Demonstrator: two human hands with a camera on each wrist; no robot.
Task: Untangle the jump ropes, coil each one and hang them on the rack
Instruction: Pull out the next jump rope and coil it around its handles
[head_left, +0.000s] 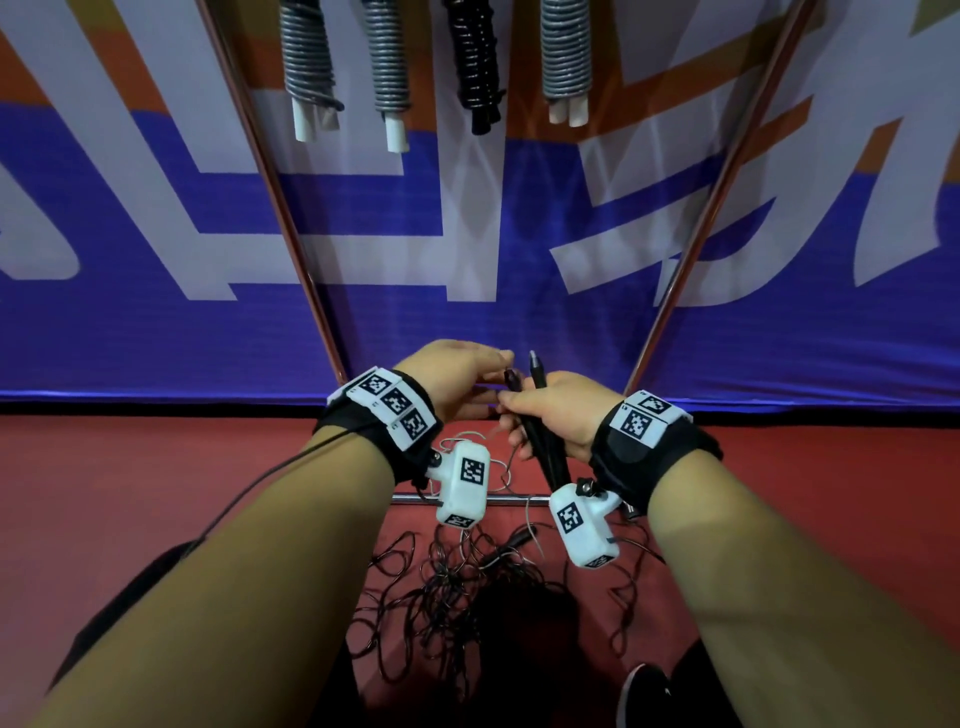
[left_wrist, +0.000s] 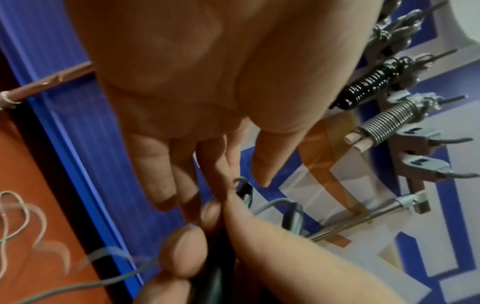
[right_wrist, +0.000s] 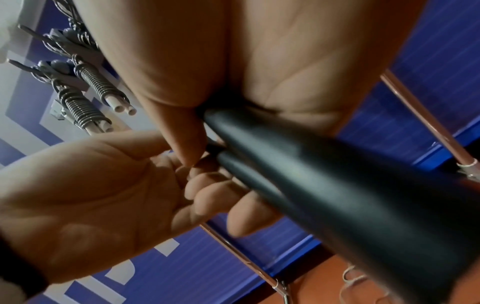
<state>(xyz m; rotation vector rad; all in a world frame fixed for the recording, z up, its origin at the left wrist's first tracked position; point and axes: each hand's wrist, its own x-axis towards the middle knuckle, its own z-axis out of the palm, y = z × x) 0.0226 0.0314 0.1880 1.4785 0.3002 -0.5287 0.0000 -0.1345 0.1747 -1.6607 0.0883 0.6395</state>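
Note:
My right hand (head_left: 524, 415) grips two black jump-rope handles (head_left: 540, 415) side by side, tips up; they fill the right wrist view (right_wrist: 311, 164). My left hand (head_left: 493, 379) reaches in from the left with fairly straight fingers (left_wrist: 221, 170) touching the thin cord where it leaves a handle tip (left_wrist: 244, 191). A grey cord (left_wrist: 103, 253) trails from the handles down to the floor. A tangle of dark and pale ropes (head_left: 457, 597) lies on the red floor below my wrists. On the rack above hang coiled ropes: grey (head_left: 306, 57), grey (head_left: 387, 57), black (head_left: 475, 57), grey (head_left: 565, 52).
Two copper rack legs (head_left: 280, 208) (head_left: 717, 208) slant down either side of my hands, joined by a low metal crossbar (head_left: 509, 500). Behind stands a blue, white and orange banner (head_left: 156, 338). A black shoe (head_left: 644, 691) is at the bottom right. Unused hooks (left_wrist: 454, 174) show on the rack.

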